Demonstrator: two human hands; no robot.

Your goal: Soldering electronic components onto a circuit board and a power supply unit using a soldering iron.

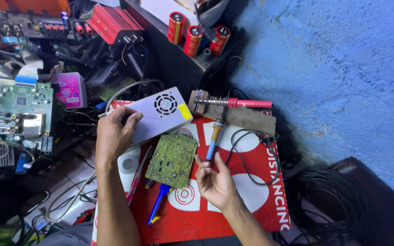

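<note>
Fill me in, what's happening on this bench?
A person sits at a cluttered electronics bench. The left hand grips the edge of a silver metal case. The right hand is open, fingers touching the blue handle of a soldering iron lying on the red mat. A green circuit board lies between the hands, and a second iron rests in the stand.

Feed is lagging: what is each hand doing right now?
Left hand: fingers curled on the silver perforated metal power supply box.
Right hand: open, palm up, fingertips touching the blue-handled soldering iron.
</note>
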